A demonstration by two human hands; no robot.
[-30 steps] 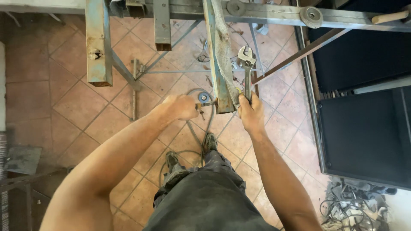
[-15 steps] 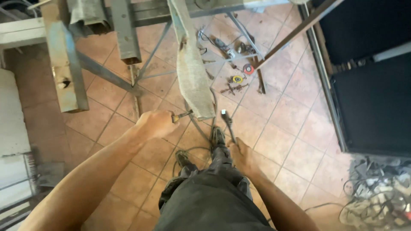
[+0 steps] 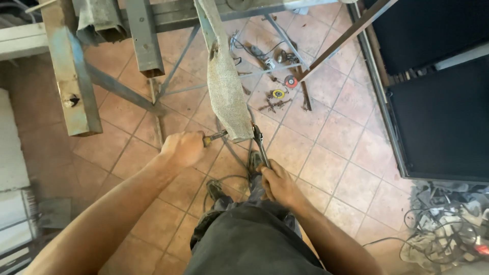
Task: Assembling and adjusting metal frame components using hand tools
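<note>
Your left hand (image 3: 182,148) is clenched around the yellow handle of a screwdriver (image 3: 215,136), whose dark shaft points away from your fist toward the lower end of the rusty metal bar (image 3: 223,81) that hangs down in front of you. Your right hand (image 3: 275,184) is closed on the handle of a wrench (image 3: 260,143) — its head reaches up and away from your grip to meet the same lower corner of the bar, just beside the screwdriver's tip. So both tools converge on one spot, a little beyond and between your two fists; the fastener itself is hidden behind the bar's end, and I cannot tell how well either tool is seated.

To do this well, judge by feel: keep the screwdriver pressed straight along its own axis so the tip does not ride out, and hold the wrench square to the work rather than tilted. Let one hand only brace while the other turns. Your wrists look fairly straight — keep them so, and keep your knuckles off the bar's rough edge.

Below your grips lies the tiled floor (image 3: 326,153); well beyond them, loose bits and a yellow disc (image 3: 278,93) are scattered under the steel frame (image 3: 71,76).
</note>
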